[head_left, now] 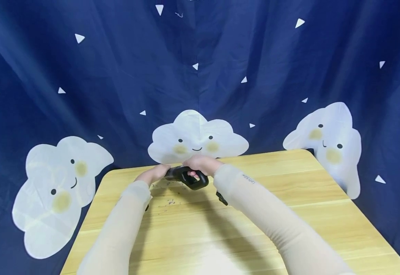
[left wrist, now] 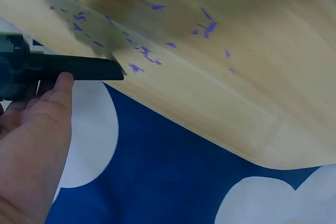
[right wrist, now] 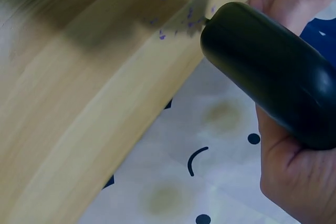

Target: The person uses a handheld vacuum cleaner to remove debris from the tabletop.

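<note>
A black handheld vacuum cleaner [head_left: 197,182] with a loop handle is held over the far edge of the wooden table. My right hand [head_left: 204,165] grips its handle, fingertips showing through the loop. At the front end, my left hand [head_left: 154,173] holds the vacuum near its flat nozzle [left wrist: 84,68], with one fingertip against the nozzle's side. Purple scraps [left wrist: 144,53] lie scattered on the tabletop by the nozzle's slanted mouth. The rounded dark body [right wrist: 262,61] hides part of both hands in the right wrist view.
The light wooden table [head_left: 193,225] has rounded far corners. Behind it hangs a dark blue curtain [head_left: 124,76] with white clouds and small triangles, close to the far edge. Shadows of both arms fall across the tabletop.
</note>
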### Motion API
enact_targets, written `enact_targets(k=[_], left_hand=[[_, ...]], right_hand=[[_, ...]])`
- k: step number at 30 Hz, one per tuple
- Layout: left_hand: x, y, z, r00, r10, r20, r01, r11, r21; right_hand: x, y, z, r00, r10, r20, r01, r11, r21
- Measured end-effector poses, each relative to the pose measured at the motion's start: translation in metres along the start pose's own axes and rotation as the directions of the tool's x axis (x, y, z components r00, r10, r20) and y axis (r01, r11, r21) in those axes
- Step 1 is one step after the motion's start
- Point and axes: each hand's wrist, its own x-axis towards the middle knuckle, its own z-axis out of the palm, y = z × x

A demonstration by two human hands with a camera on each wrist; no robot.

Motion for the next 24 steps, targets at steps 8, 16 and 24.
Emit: enact_targets(k=[8,16,24], left_hand=[[-0.005,-0.013,-0.007,0.999,0.048,0.001,-0.048,0.999,0.003],[-0.016,-0.019,-0.012,0.999,0.043,0.034,-0.046,0.994,0.096],[-0.029,-0.019,-0.012,0.998,0.01,0.064,-0.017,0.993,0.119]], right_hand=[[0.005,0.002,0.006,0.998,0.005,0.061,-0.006,1.0,0.026],[0.006,-0.002,0.008,0.996,0.002,0.092,0.0,1.0,-0.028],[0.004,-0.008,0.007,0.996,0.033,0.077,-0.026,0.995,-0.1]])
